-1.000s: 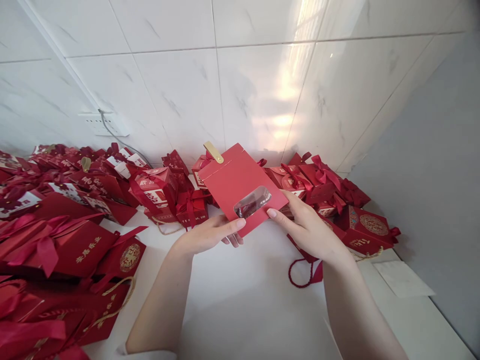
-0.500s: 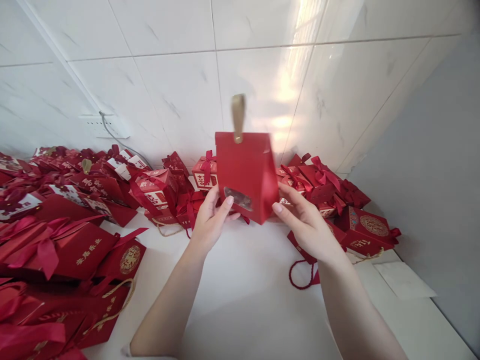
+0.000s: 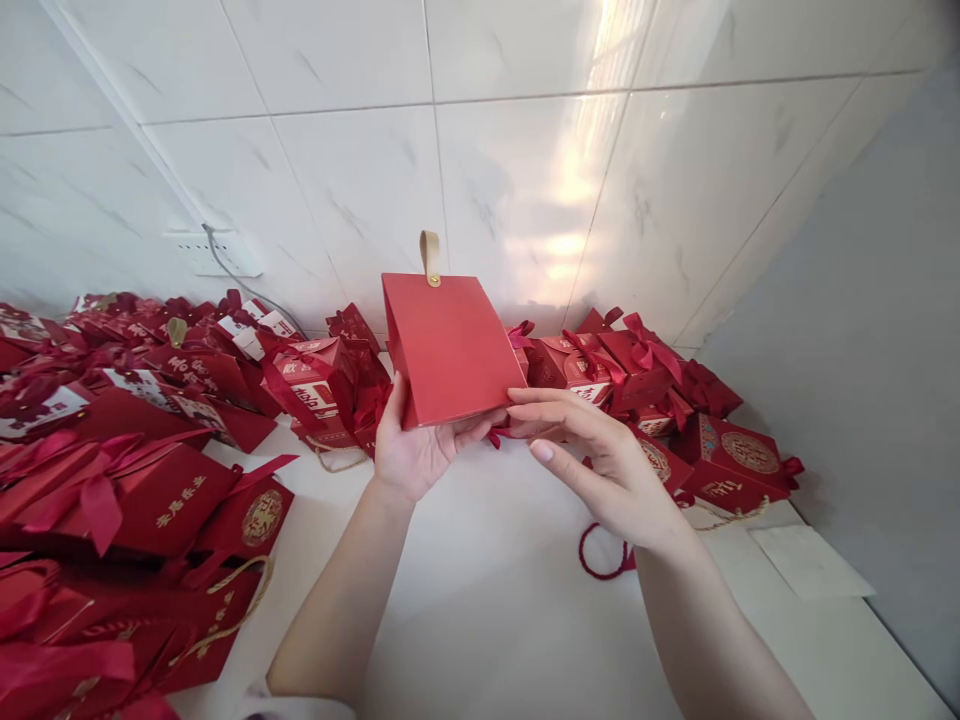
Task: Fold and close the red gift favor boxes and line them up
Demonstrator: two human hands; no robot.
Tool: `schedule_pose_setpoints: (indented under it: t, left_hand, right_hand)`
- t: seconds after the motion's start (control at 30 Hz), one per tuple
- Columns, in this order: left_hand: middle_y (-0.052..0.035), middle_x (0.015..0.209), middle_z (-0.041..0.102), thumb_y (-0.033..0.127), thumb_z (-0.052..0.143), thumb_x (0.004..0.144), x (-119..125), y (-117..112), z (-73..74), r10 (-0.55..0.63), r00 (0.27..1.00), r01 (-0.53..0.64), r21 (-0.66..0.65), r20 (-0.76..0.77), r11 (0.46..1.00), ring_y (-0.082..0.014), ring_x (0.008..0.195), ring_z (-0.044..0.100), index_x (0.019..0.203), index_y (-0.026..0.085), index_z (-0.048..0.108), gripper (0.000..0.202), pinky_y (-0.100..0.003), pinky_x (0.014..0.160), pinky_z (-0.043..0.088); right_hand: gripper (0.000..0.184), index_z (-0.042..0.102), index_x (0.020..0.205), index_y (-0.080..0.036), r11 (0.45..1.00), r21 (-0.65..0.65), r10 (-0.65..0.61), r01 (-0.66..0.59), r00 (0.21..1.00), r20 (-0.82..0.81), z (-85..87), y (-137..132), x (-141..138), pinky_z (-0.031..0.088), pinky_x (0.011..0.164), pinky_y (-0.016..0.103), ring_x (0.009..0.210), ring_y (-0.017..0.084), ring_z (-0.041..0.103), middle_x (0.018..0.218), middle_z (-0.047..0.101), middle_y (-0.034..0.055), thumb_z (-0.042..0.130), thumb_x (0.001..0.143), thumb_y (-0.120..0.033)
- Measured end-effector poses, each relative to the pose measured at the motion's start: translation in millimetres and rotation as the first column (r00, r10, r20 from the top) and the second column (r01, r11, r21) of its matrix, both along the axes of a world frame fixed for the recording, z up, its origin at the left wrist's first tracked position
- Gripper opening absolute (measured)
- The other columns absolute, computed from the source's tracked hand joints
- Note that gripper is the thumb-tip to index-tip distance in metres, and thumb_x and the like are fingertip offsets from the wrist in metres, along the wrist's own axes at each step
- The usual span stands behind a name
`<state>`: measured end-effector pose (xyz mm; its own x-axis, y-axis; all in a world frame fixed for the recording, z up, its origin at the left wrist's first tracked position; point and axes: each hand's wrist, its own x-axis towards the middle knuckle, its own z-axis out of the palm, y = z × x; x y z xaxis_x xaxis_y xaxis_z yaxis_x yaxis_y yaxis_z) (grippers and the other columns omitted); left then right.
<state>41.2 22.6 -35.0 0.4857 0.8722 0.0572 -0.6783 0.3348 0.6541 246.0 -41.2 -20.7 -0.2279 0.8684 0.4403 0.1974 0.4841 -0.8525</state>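
Observation:
A plain red gift box [image 3: 454,350] with a tan strap loop [image 3: 430,258] and a gold stud at its top is held up above the white table. My left hand [image 3: 420,450] grips it from below, with the thumb along its left side and the fingers under the bottom edge. At the lower right corner, my right hand [image 3: 592,455] has its fingertips against the box. The right fingers are stretched out and the thumb stands apart, not closed round it. Behind the box is a row of red boxes with ribbons [image 3: 570,365], partly hidden.
Many red gift boxes [image 3: 180,500] with ribbons and rope handles crowd the left of the white table [image 3: 495,600]. More boxes [image 3: 731,455] stand at the right, near a dark red cord loop [image 3: 600,552]. A tiled wall [image 3: 352,200] with a socket [image 3: 217,255] rises behind.
The gift box has turned and tipped, moving slightly left, so a plain face shows instead of the one with a clear window. My right hand has loosened from its side to its lower corner.

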Motion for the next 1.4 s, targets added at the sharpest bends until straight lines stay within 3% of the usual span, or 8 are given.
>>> schedule_pose_setpoints:
  t: [0.17,0.37,0.67,0.87,1.4]
  left_hand:
    - [-0.0193,0.129,0.061,0.049,0.039,0.094,-8.1,5.6,-3.4,0.015,0.999,-0.011,-0.073,0.047,0.997,-0.0324,0.122,0.058,0.144,0.012,0.04,0.063,-0.029,0.085,0.056]
    - [-0.0167,0.123,0.065,0.046,0.031,0.096,-13.1,7.3,-1.7,0.088,0.996,-0.092,-0.168,-0.03,0.982,-0.0261,0.107,0.067,0.148,0.014,0.034,0.06,-0.028,0.08,0.057]
    - [-0.0161,0.125,0.065,0.045,0.031,0.097,-12.7,7.1,-0.4,0.104,0.992,-0.116,-0.199,-0.07,0.973,-0.0228,0.105,0.068,0.147,0.014,0.037,0.059,-0.026,0.081,0.057]
    - [-0.0084,0.118,0.07,0.039,0.026,0.1,-8.5,7.8,2.3,0.147,0.986,-0.161,-0.252,-0.075,0.954,-0.017,0.092,0.072,0.143,0.022,0.044,0.049,-0.022,0.074,0.058]
    - [-0.0119,0.108,0.072,0.045,0.03,0.097,-12.0,9.3,-3.1,0.085,0.985,-0.113,-0.185,-0.15,0.976,-0.0218,0.092,0.072,0.142,0.019,0.044,0.053,-0.032,0.082,0.057]
  right_hand:
    - [0.017,0.068,0.109,-0.028,0.998,0.018,-0.053,0.057,0.983,-0.175,-4.2,1.9,4.6,0.056,0.084,0.034,0.097,0.019,0.065,0.112,0.065,0.0043,0.059,0.095,-0.029]
    - [0.017,0.07,0.097,-0.023,0.995,-0.033,-0.102,0.098,0.987,-0.127,-3.1,1.2,6.0,0.051,0.079,0.033,0.085,0.018,0.063,0.092,0.068,0.0041,0.057,0.096,-0.033]
    - [0.016,0.07,0.093,-0.023,0.997,-0.027,-0.071,0.069,0.992,-0.103,-2.0,1.8,3.0,0.049,0.077,0.028,0.084,0.017,0.061,0.089,0.069,0.0021,0.057,0.096,-0.032]
    - [0.017,0.071,0.092,-0.023,0.995,-0.021,-0.101,0.1,0.994,-0.039,-1.3,2.8,3.4,0.048,0.074,0.027,0.08,0.016,0.061,0.085,0.068,0.0011,0.058,0.096,-0.032]
    - [0.02,0.071,0.092,-0.023,0.992,-0.024,-0.122,0.122,0.993,0.003,-0.8,3.1,4.4,0.049,0.074,0.028,0.08,0.017,0.062,0.085,0.069,0.0022,0.057,0.096,-0.036]
